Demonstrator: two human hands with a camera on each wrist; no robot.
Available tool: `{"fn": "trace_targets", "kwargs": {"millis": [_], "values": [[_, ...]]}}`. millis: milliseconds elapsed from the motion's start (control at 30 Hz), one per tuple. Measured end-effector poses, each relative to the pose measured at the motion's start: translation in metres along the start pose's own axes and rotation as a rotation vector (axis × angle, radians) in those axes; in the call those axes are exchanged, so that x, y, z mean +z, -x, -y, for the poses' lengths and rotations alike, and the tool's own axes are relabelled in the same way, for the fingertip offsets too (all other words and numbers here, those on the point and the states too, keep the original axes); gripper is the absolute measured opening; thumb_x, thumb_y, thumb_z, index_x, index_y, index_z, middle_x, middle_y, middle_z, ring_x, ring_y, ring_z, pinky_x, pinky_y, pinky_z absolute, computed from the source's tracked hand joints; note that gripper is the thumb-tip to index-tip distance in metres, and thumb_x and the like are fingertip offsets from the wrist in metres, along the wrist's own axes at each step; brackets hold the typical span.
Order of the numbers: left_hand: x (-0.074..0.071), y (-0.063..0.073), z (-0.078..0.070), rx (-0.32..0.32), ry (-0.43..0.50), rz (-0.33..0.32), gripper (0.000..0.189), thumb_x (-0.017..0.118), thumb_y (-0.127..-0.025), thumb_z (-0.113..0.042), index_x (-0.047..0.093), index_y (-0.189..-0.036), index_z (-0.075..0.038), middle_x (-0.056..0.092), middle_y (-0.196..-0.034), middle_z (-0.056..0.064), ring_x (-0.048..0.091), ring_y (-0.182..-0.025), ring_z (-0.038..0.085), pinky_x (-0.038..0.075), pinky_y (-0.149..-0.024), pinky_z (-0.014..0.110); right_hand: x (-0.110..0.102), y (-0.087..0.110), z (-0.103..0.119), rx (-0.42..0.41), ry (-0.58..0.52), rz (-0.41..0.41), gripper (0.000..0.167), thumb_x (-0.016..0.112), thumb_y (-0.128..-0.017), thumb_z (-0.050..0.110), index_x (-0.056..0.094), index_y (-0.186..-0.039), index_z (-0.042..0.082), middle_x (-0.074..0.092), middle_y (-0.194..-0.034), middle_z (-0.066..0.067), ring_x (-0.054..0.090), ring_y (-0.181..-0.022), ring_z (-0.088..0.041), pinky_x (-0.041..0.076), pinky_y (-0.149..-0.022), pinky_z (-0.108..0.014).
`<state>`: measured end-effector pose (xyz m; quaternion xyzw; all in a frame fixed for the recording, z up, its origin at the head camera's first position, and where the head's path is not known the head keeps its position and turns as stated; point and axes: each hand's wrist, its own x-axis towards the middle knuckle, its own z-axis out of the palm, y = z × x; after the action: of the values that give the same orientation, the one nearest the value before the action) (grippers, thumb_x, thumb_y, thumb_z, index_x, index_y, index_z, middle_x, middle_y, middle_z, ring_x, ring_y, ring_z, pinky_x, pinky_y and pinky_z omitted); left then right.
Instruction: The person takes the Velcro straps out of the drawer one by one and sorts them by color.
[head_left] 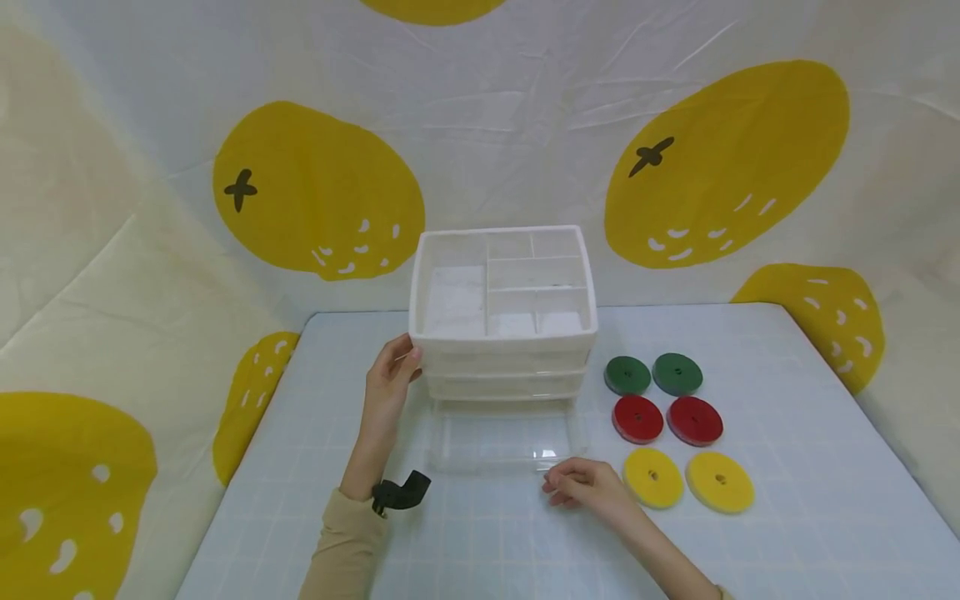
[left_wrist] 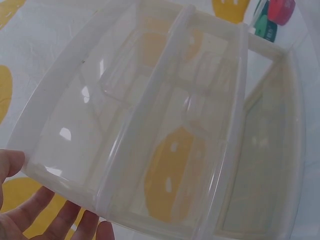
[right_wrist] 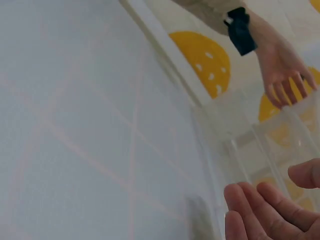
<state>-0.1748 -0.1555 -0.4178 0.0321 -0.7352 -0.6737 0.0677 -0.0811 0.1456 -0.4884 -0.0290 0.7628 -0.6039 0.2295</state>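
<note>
A white plastic drawer organizer [head_left: 504, 340] stands at the middle of the table, its bottom clear drawer [head_left: 504, 435] pulled out toward me. Against the organizer's left side rests my left hand [head_left: 390, 371], its thumb near the front corner. The left wrist view shows that hand's fingers [left_wrist: 61, 220] spread along the side wall. My right hand [head_left: 588, 485] is by the drawer's front right corner, with nothing held. In the right wrist view its fingers [right_wrist: 265, 212] are loosely bent and the thumb stands apart from them.
Right of the organizer lie pairs of round discs with centre holes: green [head_left: 677, 374], red [head_left: 695, 420] and yellow [head_left: 720, 482]. The organizer's divided top tray [head_left: 534, 273] is uncovered. A fruit-patterned cloth [head_left: 517, 150] hangs behind the pale checked table [head_left: 480, 542].
</note>
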Motion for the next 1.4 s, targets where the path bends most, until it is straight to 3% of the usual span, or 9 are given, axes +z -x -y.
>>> {"fn": "trace_targets", "kwargs": {"millis": [233,533,700,933,1400], "values": [[0.001,-0.001,0.000,-0.008,0.007,-0.005,0.039,0.061,-0.095,-0.029,0.055,-0.130,-0.013,0.056,-0.126,0.005,0.056,-0.111,0.016,0.049,-0.093,0.028,0.023,-0.012,-0.006,-0.023,-0.138,0.163,0.043,0.053,-0.099,0.028,0.059,-0.118,-0.011,0.070,-0.108,-0.021,0.071,-0.092,-0.027,0.059,-0.081,-0.034],[0.001,-0.001,0.000,0.000,0.010,-0.007,0.039,0.061,-0.095,-0.029,0.055,-0.130,-0.014,0.057,-0.126,0.004,0.057,-0.113,0.017,0.049,-0.094,0.031,0.038,-0.021,-0.008,0.139,-0.476,0.261,0.052,0.047,-0.100,0.032,0.047,-0.134,-0.007,0.064,-0.126,-0.018,0.066,-0.110,-0.027,0.054,-0.094,-0.038],[0.002,0.000,-0.001,-0.005,0.007,-0.013,0.038,0.061,-0.095,-0.027,0.055,-0.130,-0.014,0.057,-0.126,0.004,0.057,-0.110,0.014,0.049,-0.093,0.029,0.045,-0.025,-0.008,0.185,-0.619,0.272,0.053,0.041,-0.102,0.031,0.041,-0.137,-0.008,0.062,-0.127,-0.020,0.066,-0.110,-0.026,0.052,-0.097,-0.038],[0.002,0.000,-0.002,0.003,0.005,-0.017,0.038,0.061,-0.095,-0.028,0.055,-0.130,-0.014,0.058,-0.126,0.004,0.057,-0.109,0.012,0.049,-0.095,0.033,0.055,-0.030,-0.008,0.173,-0.767,0.275,0.057,0.036,-0.103,0.031,0.029,-0.145,-0.009,0.058,-0.134,-0.020,0.062,-0.117,-0.026,0.048,-0.103,-0.037],[0.001,0.000,-0.001,0.019,0.016,-0.006,0.038,0.060,-0.095,-0.027,0.054,-0.130,-0.013,0.057,-0.126,0.005,0.057,-0.110,0.016,0.047,-0.101,0.044,0.059,-0.035,0.000,0.170,-0.847,0.274,0.056,0.031,-0.103,0.028,0.024,-0.147,-0.007,0.050,-0.142,-0.020,0.058,-0.122,-0.023,0.044,-0.107,-0.036]]}}
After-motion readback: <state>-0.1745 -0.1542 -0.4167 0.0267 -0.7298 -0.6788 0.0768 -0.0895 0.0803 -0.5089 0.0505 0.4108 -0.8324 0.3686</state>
